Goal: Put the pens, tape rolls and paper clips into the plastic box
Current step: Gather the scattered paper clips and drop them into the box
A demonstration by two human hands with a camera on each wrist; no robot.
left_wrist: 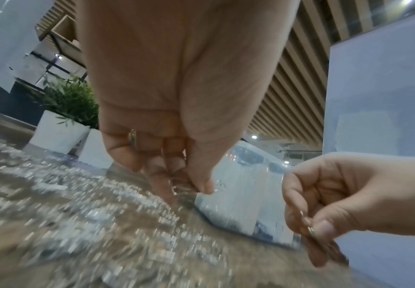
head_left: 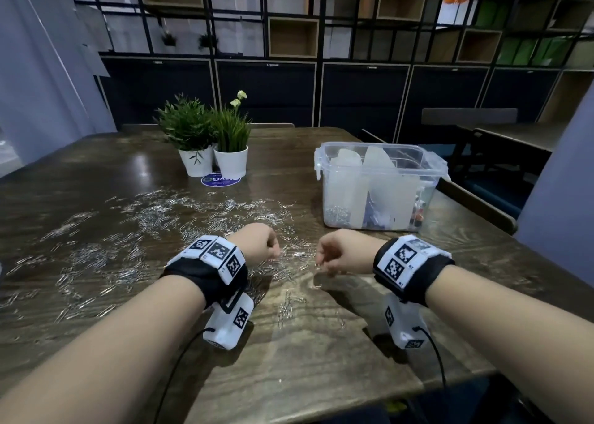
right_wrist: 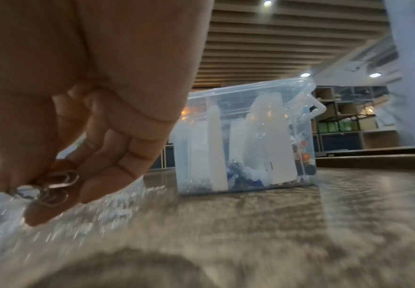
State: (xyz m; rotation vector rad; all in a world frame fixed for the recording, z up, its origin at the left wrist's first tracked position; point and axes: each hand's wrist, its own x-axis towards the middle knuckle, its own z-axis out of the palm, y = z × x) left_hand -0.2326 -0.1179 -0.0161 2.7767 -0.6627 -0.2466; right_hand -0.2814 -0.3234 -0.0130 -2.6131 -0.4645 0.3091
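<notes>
Spreading across a dark wooden table (head_left: 321,353), silver paper clips (head_left: 135,221) are scattered left of and in front of the plastic box (head_left: 379,186), which is taken as landmark. Behind the box, dark cabinets (head_left: 263,92) and a gridded shelf wall (head_left: 289,15) are seen; a slatted ceiling is shown in the wrist views. Left of the box, two white-potted plants (head_left: 212,134) are set on a round blue sticker (head_left: 221,179) whose writing cannot be read. In front of the box, a few clips are pinched by the left hand (head_left: 257,243) and by the right hand (head_left: 340,251). Coloured items are held inside the box; which they are cannot be told.
</notes>
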